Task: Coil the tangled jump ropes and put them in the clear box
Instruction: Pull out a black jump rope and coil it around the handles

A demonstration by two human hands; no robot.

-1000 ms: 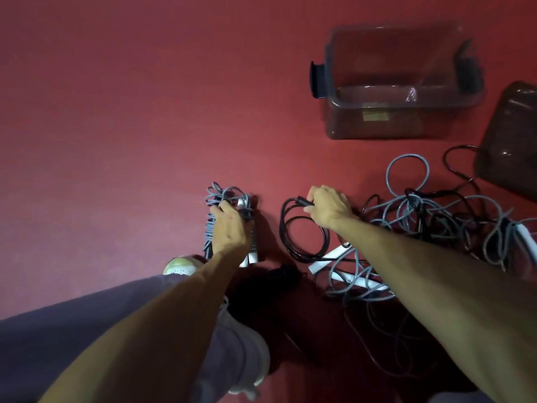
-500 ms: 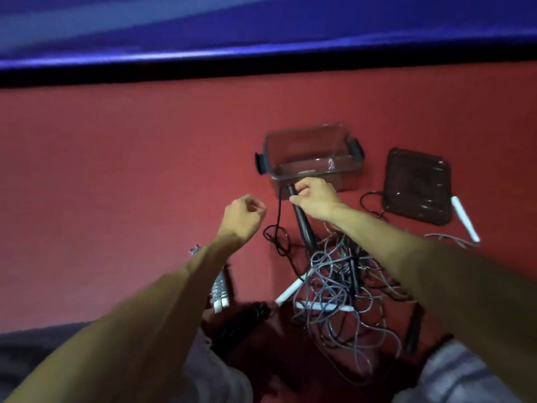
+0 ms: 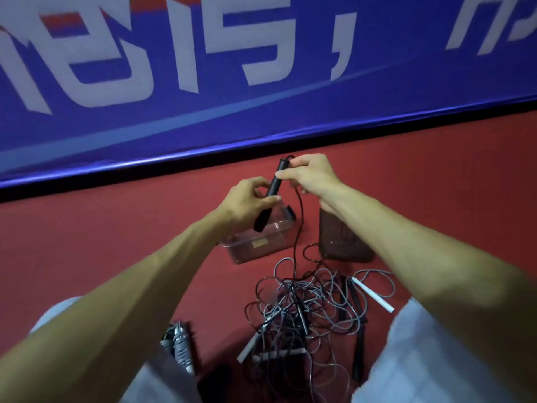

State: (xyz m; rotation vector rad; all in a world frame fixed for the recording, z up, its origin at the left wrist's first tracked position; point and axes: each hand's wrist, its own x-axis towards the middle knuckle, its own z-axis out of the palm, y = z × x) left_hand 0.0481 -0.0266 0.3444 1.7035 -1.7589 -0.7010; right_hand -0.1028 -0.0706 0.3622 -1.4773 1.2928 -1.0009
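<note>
Both hands hold a black jump rope handle (image 3: 274, 186) up in the air. My left hand (image 3: 247, 202) grips its lower half, and my right hand (image 3: 311, 175) pinches its top end. Its black cord (image 3: 297, 234) hangs down to a tangled pile of grey and black jump ropes (image 3: 305, 312) on the red floor. The clear box (image 3: 255, 245) stands on the floor below my hands, partly hidden by them. A coiled grey rope with white handles (image 3: 178, 344) lies near my left knee.
The dark box lid (image 3: 343, 242) lies right of the clear box. A blue banner wall with white lettering (image 3: 261, 82) borders the red floor behind. A white handle (image 3: 373, 295) lies at the pile's right edge. My knees are at the bottom corners.
The right hand lifted the black handle higher off the pile. My left hand left the coiled grey rope and took hold of the handle. The view tilted up toward the banner.
</note>
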